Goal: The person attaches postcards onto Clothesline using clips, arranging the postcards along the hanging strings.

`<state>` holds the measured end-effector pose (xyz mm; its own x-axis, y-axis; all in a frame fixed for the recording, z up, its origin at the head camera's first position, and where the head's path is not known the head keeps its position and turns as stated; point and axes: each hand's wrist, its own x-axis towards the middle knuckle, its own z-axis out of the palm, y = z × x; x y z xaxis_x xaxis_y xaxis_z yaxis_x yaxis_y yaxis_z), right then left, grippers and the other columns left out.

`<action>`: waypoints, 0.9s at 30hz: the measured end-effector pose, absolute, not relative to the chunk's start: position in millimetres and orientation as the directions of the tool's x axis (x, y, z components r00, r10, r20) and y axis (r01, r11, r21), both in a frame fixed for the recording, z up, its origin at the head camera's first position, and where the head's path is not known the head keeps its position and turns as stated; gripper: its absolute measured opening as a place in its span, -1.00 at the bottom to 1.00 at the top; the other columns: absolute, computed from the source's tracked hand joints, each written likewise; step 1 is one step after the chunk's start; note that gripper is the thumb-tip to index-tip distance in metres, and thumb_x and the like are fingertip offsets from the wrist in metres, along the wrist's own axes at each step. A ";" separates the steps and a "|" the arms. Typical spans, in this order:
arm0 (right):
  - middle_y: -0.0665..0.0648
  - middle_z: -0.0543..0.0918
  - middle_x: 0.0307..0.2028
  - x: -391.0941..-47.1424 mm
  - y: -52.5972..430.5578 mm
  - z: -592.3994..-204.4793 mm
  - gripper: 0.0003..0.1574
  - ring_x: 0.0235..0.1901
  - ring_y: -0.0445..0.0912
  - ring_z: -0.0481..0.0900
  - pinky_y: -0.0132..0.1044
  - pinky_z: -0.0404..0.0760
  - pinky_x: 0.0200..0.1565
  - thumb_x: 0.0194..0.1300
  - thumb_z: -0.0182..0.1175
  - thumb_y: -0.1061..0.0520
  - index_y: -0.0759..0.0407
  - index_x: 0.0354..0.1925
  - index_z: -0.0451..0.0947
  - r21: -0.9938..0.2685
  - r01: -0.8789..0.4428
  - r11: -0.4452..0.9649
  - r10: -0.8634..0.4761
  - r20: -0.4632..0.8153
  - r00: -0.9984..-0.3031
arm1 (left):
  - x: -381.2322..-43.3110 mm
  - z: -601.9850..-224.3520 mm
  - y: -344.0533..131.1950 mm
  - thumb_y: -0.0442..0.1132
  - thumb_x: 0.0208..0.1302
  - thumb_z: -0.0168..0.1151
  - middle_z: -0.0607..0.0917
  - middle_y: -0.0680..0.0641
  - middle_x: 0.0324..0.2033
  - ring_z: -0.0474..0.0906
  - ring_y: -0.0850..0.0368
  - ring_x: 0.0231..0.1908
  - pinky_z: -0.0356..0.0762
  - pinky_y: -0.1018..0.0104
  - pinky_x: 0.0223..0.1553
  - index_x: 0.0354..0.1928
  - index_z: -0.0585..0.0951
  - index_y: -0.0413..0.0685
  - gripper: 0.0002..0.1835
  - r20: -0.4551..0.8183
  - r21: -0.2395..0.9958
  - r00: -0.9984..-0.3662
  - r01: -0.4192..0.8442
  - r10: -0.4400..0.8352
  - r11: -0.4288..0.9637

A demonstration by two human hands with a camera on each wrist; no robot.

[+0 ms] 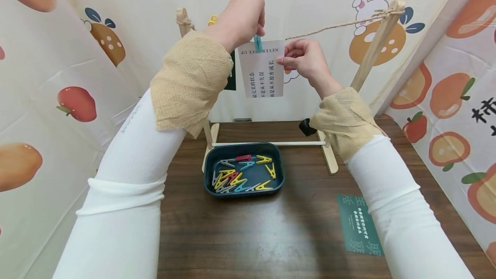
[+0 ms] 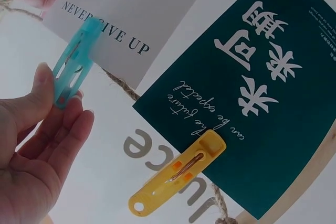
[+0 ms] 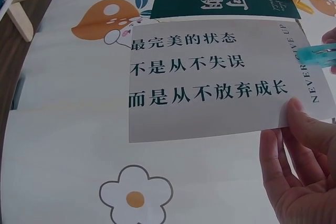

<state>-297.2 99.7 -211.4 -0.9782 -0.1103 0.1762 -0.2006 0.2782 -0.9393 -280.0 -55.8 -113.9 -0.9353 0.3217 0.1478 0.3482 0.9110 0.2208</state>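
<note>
My left hand [image 1: 244,16] pinches a blue clothespin [image 2: 76,64] between thumb and fingers. The clothespin's tip sits over the top edge of a white card [image 1: 260,70] printed with "NEVER GIVE UP", right at the twine [image 2: 122,85]. My right hand [image 1: 308,61] holds the same card by its right edge, thumb in front and fingers behind, as the right wrist view shows. Beside it, a dark green card [image 2: 252,77] hangs from the twine under a yellow clothespin [image 2: 178,174]. In the head view, my left wrist covers most of that green card.
The twine runs between two posts of a wooden stand [image 1: 377,46]. Under it, a dark blue tray [image 1: 244,195] holds several coloured clothespins [image 1: 232,180]. A teal card [image 1: 358,225] lies on the brown table [image 1: 248,236] by my right forearm. Fruit-printed curtains surround the table.
</note>
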 end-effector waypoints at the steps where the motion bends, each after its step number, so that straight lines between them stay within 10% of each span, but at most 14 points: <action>1: 0.00 0.59 -0.56 -297.3 99.8 -211.7 -0.83 -0.53 -0.12 0.51 -0.44 0.50 -0.46 -0.02 0.30 0.29 0.28 -0.44 0.47 -0.942 -0.198 0.271 -0.111 0.174 -0.978 | -279.7 -114.0 -55.7 -0.39 0.25 -0.03 0.56 -0.06 -0.12 0.44 0.19 -0.22 0.40 0.40 -0.16 -0.12 0.56 -0.20 -0.78 0.144 0.214 -0.934 0.352 0.327 0.911; 27: -0.05 0.55 -0.58 -299.0 95.6 -221.0 -0.86 -0.55 -0.19 0.47 -0.43 0.44 -0.44 0.05 0.26 0.26 0.24 -0.49 0.46 -0.902 -0.209 0.378 -0.101 0.184 -0.978 | -277.6 -120.2 -58.5 -0.41 0.30 -0.13 0.40 -0.13 0.10 0.42 0.14 -0.04 0.36 0.35 0.00 0.19 0.29 -0.24 -0.59 0.011 0.105 -0.918 0.396 0.397 0.912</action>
<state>-299.0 95.6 -221.0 -0.9777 -0.1009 0.1841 -0.2088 0.3780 -0.9020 -277.6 -58.5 -120.2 -0.9176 0.3973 0.0108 0.3962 0.9121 0.1053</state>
